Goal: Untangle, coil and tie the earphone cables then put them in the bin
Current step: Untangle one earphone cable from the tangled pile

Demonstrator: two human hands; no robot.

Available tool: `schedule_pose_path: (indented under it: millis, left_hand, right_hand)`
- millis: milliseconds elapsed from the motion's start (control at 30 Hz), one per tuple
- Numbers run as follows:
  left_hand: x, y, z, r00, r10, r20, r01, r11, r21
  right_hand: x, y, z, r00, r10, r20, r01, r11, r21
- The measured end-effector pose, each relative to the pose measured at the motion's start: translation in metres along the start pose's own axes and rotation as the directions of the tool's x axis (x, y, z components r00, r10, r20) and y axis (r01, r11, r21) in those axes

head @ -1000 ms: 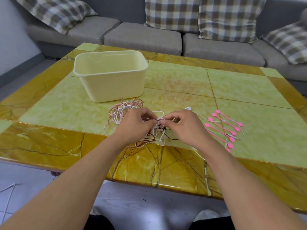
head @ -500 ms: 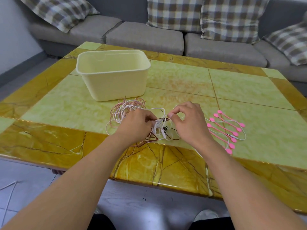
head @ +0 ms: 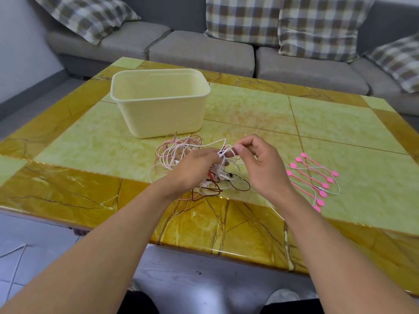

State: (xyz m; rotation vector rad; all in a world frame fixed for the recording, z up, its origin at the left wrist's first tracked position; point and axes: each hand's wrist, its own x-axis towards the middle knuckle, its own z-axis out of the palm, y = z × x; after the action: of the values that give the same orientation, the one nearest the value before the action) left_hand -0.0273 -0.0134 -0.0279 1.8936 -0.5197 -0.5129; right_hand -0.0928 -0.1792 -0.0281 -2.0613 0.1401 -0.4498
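Pinching a white cable [head: 223,148] between them, left hand [head: 195,167] and right hand [head: 260,164] grip above the tangle [head: 179,152].

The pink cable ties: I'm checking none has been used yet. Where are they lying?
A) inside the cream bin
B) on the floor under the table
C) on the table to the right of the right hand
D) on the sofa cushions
C: the pink cable ties lie in a row on the table, right of the right hand, with a thin white cable looped across them.

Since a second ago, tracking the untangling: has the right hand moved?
Yes. The right hand has lifted a white cable up toward the bin.
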Motion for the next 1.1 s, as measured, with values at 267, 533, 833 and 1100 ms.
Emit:
schedule_pose_path:
  millis: [267,533,833,1100]
  left_hand:
    - [0.007,-0.012,0.002,0.971,0.066,-0.231,-0.062,0.998,0.025]
    - [0.007,-0.009,0.001,0.964,0.099,-0.247,-0.081,0.993,0.08]
    - [0.004,-0.01,-0.002,0.985,0.143,-0.094,-0.139,0.989,0.05]
    - [0.002,-0.01,-0.003,0.977,0.187,-0.103,-0.196,0.976,-0.09]
  right_hand:
    - [-0.002,-0.001,-0.006,0.997,0.07,-0.032,-0.073,0.994,-0.085]
    - [-0.003,-0.002,-0.006,0.996,0.087,-0.015,-0.088,0.995,-0.047]
    - [0.0,-0.003,-0.012,0.969,0.24,-0.05,-0.236,0.969,0.076]
    - [-0.002,-0.005,-0.011,0.945,0.325,0.041,-0.327,0.938,0.116]
